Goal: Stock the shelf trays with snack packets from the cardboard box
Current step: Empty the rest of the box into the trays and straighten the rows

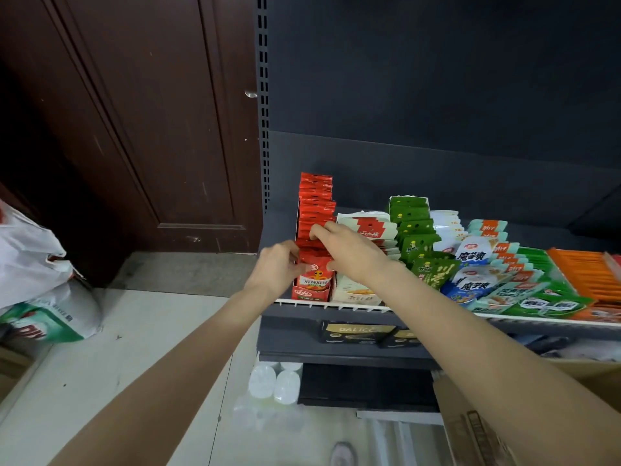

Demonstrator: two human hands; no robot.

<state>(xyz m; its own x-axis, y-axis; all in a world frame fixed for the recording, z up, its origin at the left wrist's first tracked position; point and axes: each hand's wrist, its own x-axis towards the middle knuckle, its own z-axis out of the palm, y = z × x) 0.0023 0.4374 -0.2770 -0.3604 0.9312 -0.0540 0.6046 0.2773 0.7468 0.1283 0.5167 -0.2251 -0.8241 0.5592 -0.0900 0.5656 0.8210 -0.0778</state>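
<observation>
Your two arms reach up to the shelf, where your left hand (277, 264) and right hand (349, 252) both pinch the red snack packets (316, 210) in the tray at 12 o'clock, cardboard box (477, 428) at 5 o'clock.

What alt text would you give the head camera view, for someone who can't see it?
Both hands work the red snack packets in the leftmost tray of a dark shelf: the left hand pinches the front packets, and the right hand reaches over the row. Green, white and orange packets fill the trays to the right.
</observation>
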